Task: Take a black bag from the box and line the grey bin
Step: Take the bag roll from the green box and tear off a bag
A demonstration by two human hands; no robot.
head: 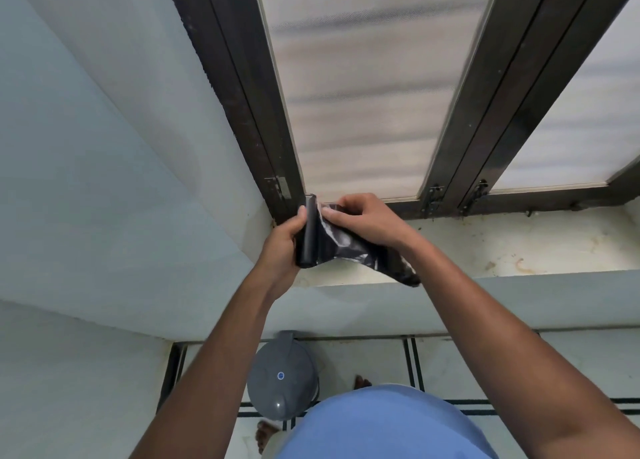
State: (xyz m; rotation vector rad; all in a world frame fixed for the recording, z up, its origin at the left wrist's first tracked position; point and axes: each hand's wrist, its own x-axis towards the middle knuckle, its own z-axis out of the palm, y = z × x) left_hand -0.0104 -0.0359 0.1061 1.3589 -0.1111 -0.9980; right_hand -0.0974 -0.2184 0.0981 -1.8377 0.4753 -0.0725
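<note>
Head view: both hands raised above the window sill [519, 247].
Left hand [282, 242]: curled round the roll of black bags [309, 237] — upright.
Right hand [367, 221]: fingertips pinch the loose black bag [349, 245] beside the roll.
Grey bin [282, 375]: lid closed — on the floor below the sill.

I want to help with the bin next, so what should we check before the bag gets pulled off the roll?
1. Left hand grips the roll: ok.
2. Right hand pinches the loose bag end: ok.
3. Bag torn free from the roll: not ok, it is joined to it.
4. Bin close by: ok, it stands on the floor below the hands.
5. Bin open for lining: not ok, its lid is down.
6. Bag free of holes: cannot tell, it is crumpled.
</note>
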